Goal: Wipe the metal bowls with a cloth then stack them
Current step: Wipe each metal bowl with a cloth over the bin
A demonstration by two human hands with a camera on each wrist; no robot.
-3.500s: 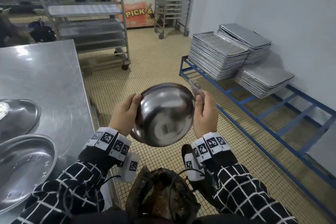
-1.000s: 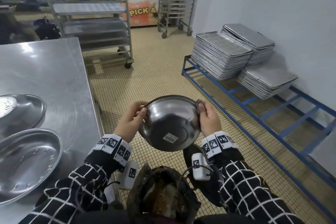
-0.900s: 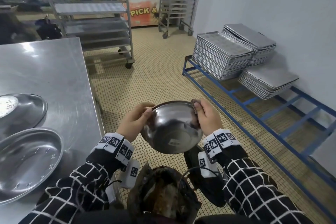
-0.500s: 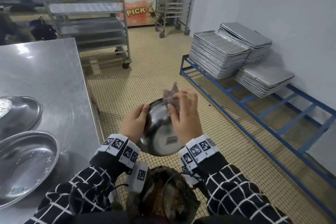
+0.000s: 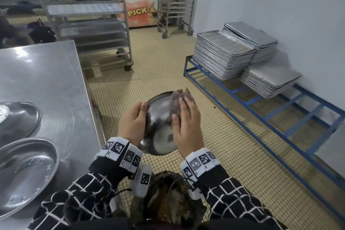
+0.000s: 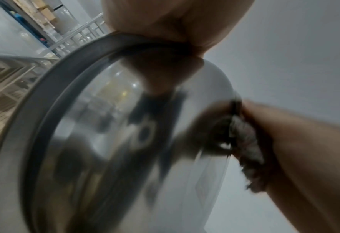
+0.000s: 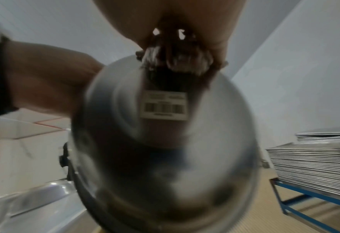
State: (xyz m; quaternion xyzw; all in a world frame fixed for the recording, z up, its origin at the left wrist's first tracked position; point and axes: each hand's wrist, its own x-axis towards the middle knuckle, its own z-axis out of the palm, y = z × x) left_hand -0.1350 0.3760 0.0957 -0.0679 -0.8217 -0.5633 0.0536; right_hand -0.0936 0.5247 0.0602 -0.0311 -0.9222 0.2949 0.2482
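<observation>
— Holding what, and where? The left hand [image 5: 132,123] is gripping the rim of the metal bowl [image 5: 158,117], thumb curled over the edge, keeping it tilted above the tiled floor [image 5: 214,136] beside the steel table [image 5: 46,80].

— And the other? The right hand [image 5: 186,125] is pressing a grey cloth [image 5: 178,102] flat-fingered against the bowl's underside, just above the barcode sticker [image 7: 166,106].

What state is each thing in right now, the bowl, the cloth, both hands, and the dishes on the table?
Metal bowl: held off the table, tilted, underside toward the person.
Cloth: bunched, pressed against the bowl's outside.
Left hand: grips the bowl's rim.
Right hand: presses the cloth.
Two dishes: resting on the steel table, unstacked.
</observation>
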